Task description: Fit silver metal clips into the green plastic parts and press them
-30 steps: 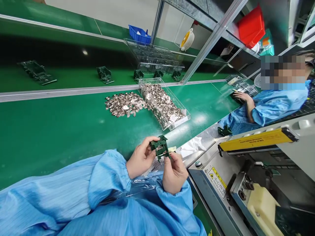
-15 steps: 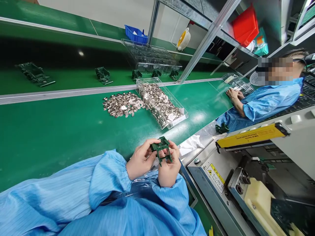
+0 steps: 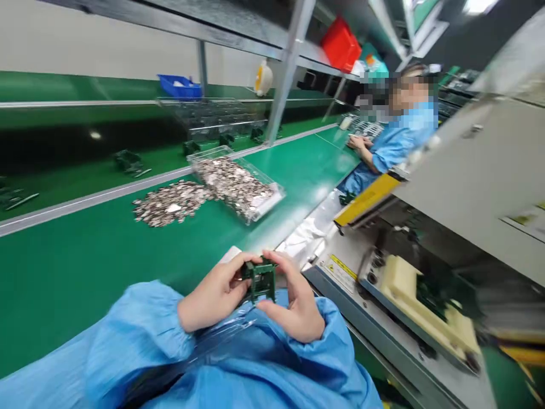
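Shifted since the earlier frame: both hands and their small dark green plastic frame part (image 3: 259, 279) now sit lower and nearer the body, and the whole view has swung toward the machine, with motion blur.

Left hand (image 3: 213, 295): fingers closed on the left side of the frame part, thumb on its top edge.
Right hand (image 3: 293, 304): fingers closed on the right side of the same part, forefinger arched over the top.
Hands: close together, the part clamped between them, above the lap, just in front of the near edge of the green bench mat (image 3: 85, 267).
Sleeves: light blue smock (image 3: 238, 363), with a clear plastic sheet (image 3: 225, 332) lying under the wrists.
Bench, further out: loose heap of small silver metal pieces (image 3: 170, 203); just beside it, a clear plastic tray (image 3: 236, 184) filled with the same pieces.
Far lane: dark green frame parts (image 3: 128, 161) in a row beyond an aluminium rail.
Right side: grey machine (image 3: 468, 187) with a yellow bar (image 3: 368, 199) and a cream block (image 3: 409, 284).
Background: a co-worker in a blue smock (image 3: 400, 142), hands on the bench.
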`<state>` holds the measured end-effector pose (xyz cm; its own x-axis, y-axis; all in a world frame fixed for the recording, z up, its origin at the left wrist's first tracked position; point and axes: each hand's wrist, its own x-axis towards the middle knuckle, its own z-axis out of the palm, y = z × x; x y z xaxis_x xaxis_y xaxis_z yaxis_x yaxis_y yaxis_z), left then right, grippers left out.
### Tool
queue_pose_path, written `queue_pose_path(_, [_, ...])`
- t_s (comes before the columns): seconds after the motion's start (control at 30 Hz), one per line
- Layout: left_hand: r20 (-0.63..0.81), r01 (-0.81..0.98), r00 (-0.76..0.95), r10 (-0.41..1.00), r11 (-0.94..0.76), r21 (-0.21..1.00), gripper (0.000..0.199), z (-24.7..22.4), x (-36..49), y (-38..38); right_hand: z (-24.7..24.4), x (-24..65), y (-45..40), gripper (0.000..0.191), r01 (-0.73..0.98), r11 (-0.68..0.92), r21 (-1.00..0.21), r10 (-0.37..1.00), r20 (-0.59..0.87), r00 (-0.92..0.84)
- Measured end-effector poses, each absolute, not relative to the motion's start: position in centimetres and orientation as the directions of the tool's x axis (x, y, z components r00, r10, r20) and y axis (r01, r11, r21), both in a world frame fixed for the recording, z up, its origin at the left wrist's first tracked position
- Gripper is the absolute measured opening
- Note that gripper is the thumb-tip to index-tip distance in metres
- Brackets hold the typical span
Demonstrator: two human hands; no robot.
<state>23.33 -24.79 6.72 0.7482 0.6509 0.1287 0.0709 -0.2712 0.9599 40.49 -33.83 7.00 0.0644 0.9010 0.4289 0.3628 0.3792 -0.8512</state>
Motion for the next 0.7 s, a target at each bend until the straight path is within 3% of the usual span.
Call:
queue_pose_path(0.13, [0.137, -0.070, 0.915, 0.379, -0.185, 0.980, 0.048, 9.9, 26.9, -24.7, 9.2, 44.4, -39.7, 0.056, 0.422, 0.365, -0.830, 0.877, 0.458, 0.144])
queue_pose_path(0.2, [0.142, -0.102, 0.966, 0.215, -0.188, 0.977, 0.058, 11.4, 30.5, -24.4, 9.6, 46.8, -43.7, 0.061, 0.489, 0.261, -0.832, 0.764, 0.488, 0.423])
queue_pose_path(0.23, [0.155, -0.116, 0.978, 0.143, -0.252, 0.961, 0.059, 12.1, 32.8, -24.5, 9.7, 48.1, -45.9, 0.066, 0.536, 0.195, -0.822, 0.611, 0.529, 0.589])
queue_pose_path(0.27, [0.184, -0.144, 0.979, 0.088, -0.340, 0.929, 0.058, 12.8, 35.3, -24.8, 9.7, 49.5, -48.0, 0.070, 0.583, 0.119, -0.804, 0.355, 0.582, 0.731])
queue_pose_path(0.37, [0.357, -0.284, 0.934, 0.021, -0.562, 0.777, 0.058, 14.2, 43.1, -27.1, 9.5, 53.2, -53.2, 0.058, 0.645, 0.008, -0.764, -0.239, 0.625, 0.743])
queue_pose_path(0.43, [0.384, -0.305, 0.923, -0.003, -0.613, 0.729, 0.069, 14.7, 47.8, -29.2, 9.4, 55.2, -55.4, 0.047, 0.614, -0.013, -0.789, -0.422, 0.561, 0.712])
queue_pose_path(0.53, [0.268, -0.215, 0.964, -0.001, -0.596, 0.773, 0.085, 14.9, 52.4, -31.9, 9.4, 57.1, -56.6, 0.056, 0.586, -0.021, -0.810, -0.426, 0.537, 0.728])
queue_pose_path(0.6, [0.233, -0.185, 0.972, 0.022, -0.535, 0.825, 0.088, 14.9, 53.4, -32.5, 9.6, 57.9, -56.3, 0.066, 0.611, -0.053, -0.790, -0.298, 0.596, 0.746])
queue_pose_path(0.7, [0.328, -0.260, 0.937, 0.116, -0.396, 0.881, 0.084, 14.8, 51.7, -31.4, 10.7, 59.2, -54.5, 0.073, 0.630, -0.136, -0.764, -0.014, 0.638, 0.770])
